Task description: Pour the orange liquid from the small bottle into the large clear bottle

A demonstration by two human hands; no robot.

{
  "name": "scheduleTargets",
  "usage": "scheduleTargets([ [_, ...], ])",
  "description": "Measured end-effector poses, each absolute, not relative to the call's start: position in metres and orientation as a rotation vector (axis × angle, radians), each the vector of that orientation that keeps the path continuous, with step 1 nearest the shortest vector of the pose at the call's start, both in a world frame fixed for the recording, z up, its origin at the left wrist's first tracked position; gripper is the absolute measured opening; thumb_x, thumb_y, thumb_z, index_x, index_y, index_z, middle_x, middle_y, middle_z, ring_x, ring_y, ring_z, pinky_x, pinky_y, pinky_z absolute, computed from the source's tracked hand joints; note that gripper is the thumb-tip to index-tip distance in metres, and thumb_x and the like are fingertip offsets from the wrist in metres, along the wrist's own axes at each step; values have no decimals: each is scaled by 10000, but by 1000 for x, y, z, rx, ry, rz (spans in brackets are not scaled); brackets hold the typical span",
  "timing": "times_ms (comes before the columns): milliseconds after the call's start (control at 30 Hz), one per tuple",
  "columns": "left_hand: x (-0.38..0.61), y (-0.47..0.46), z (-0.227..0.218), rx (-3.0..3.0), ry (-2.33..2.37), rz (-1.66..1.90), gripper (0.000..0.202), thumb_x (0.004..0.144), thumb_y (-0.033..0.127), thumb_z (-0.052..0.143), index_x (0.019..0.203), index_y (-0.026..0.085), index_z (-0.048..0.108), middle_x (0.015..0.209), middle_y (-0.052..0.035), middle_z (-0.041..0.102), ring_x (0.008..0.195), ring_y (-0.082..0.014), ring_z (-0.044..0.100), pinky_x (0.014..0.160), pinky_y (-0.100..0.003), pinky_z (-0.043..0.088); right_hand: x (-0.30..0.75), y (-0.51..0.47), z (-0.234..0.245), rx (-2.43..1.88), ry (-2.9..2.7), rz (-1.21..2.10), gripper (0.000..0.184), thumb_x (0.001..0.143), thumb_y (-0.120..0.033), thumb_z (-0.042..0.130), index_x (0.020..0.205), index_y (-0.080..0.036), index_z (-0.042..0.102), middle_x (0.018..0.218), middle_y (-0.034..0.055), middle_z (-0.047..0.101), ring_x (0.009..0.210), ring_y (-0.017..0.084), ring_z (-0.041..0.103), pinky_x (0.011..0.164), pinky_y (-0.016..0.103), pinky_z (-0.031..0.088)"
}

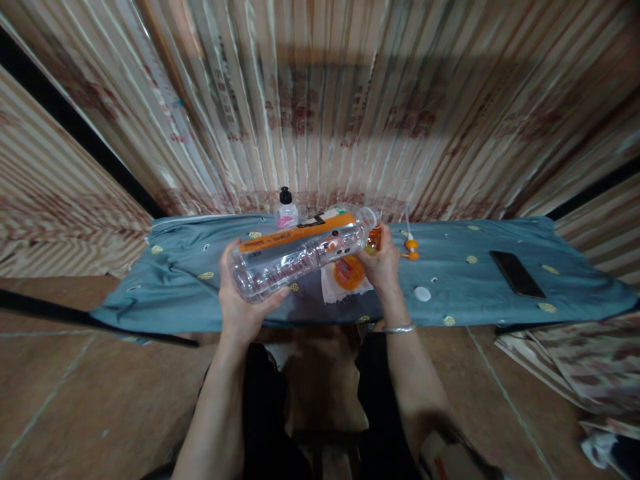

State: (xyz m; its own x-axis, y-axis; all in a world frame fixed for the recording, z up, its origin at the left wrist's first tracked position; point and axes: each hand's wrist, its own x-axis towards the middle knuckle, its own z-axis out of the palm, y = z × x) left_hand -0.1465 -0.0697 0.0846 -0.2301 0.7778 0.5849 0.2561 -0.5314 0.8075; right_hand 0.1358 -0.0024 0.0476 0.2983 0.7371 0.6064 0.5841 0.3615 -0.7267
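Note:
A large clear plastic bottle with an orange label lies nearly level in the air, its open mouth to the right and a little higher. My left hand is wrapped round its base. At the mouth, my right hand is closed round an orange transparent bottle, whose lower part shows above a white cloth. The clear bottle hides much of it, and I cannot tell whether the mouths touch. To the right lie an orange pump top with a clear tube and a white cap.
The narrow table has a blue-green patterned cloth. A clear bottle with a black cap stands at the back. A dark phone lies at the right. Striped curtains hang close behind, and dark poles run along the sides.

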Motion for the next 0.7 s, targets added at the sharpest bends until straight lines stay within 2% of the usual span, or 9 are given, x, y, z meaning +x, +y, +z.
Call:
scheduleTargets([
  [300,-148,-68,83,1609,1239,1780,1084,577,595,974,1490,222,526,1476,-161,580,1386,-368,602,1193,-536,501,134,-4,51,-1323,-1364,173,631,821,-461,824,1360,-222,598,1235,128,761,1099,303,745,999,528,603],
  [433,-147,-69,83,1601,1230,1787,1065,596,609,961,1497,240,529,1443,-153,606,1342,-360,632,1158,-531,540,134,-5,52,-1320,-1356,177,626,819,-460,819,1354,-220,599,1235,126,765,1105,302,744,1003,525,604],
  [600,-147,-70,83,1600,1213,1763,1056,621,607,951,1515,261,508,1457,-146,601,1357,-370,629,1180,-552,528,134,-4,51,-1331,-1341,175,620,797,-430,826,1335,-217,603,1217,126,765,1078,302,744,986,518,608],
  [700,-148,-70,84,1631,1238,1768,1032,634,608,944,1508,263,516,1465,-141,596,1357,-363,634,1189,-532,527,135,-3,50,-1327,-1341,171,628,779,-421,834,1330,-223,605,1205,117,768,1065,297,745,971,500,612],
])
